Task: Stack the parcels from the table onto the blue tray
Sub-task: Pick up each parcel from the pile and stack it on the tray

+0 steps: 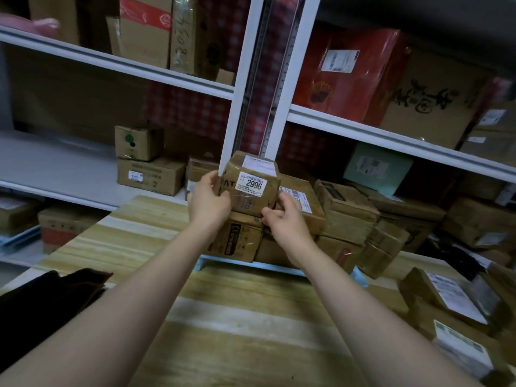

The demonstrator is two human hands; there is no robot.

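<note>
Fingers (212, 180) of the left hand (209, 201) and right hand (282, 219) grip opposite sides of the labelled parcel (251, 182) at the top of the pile on the blue tray (251, 264). It should be set flat and square on the box (237, 241) beneath before letting go, or it may slide. One parcel is held, roughly six others are piled on the tray, and at least two waiting parcels (446, 297) lie on the table (251, 331) at right.

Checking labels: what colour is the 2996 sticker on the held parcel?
White with black digits; sticker on the parcel, best in head view.
</note>
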